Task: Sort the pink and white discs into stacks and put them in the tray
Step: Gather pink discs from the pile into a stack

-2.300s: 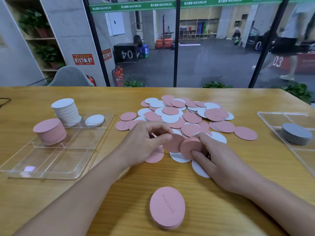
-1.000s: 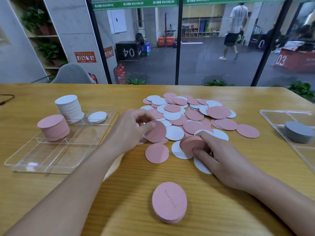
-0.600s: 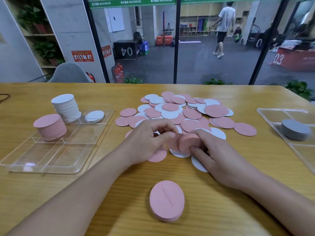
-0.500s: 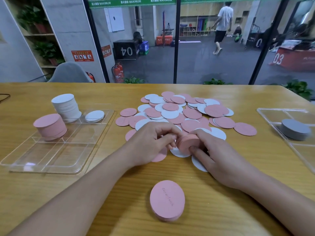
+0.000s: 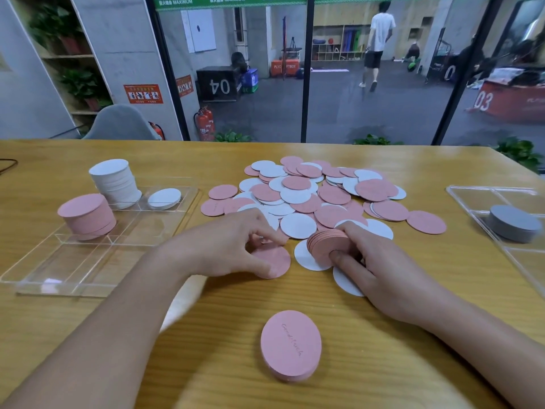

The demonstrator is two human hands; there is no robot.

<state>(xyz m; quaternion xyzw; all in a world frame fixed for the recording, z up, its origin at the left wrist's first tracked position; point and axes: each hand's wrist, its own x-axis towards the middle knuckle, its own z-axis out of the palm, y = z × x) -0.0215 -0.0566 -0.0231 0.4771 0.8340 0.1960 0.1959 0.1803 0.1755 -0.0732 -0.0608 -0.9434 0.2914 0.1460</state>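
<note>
A loose pile of pink and white discs [image 5: 312,193] covers the middle of the wooden table. My right hand [image 5: 374,261] grips a small stack of pink discs [image 5: 326,245] held on edge at the pile's near side. My left hand [image 5: 233,243] pinches a single pink disc [image 5: 275,259] lying flat just left of that stack. The clear tray [image 5: 88,261] on the left holds a pink stack [image 5: 87,215], a tall white stack [image 5: 113,181] and a short white stack [image 5: 164,198]. Another pink stack [image 5: 290,345] lies near the front edge.
A second clear tray [image 5: 501,193] at the right edge holds a grey disc stack [image 5: 513,222]. Bare table wood lies between the trays and along the front. Behind the table stands a glass wall, with a person walking beyond it.
My left hand drew back from the held stack and now pinches a flat pink disc to its left. The right hand and its stack have stayed in place.
</note>
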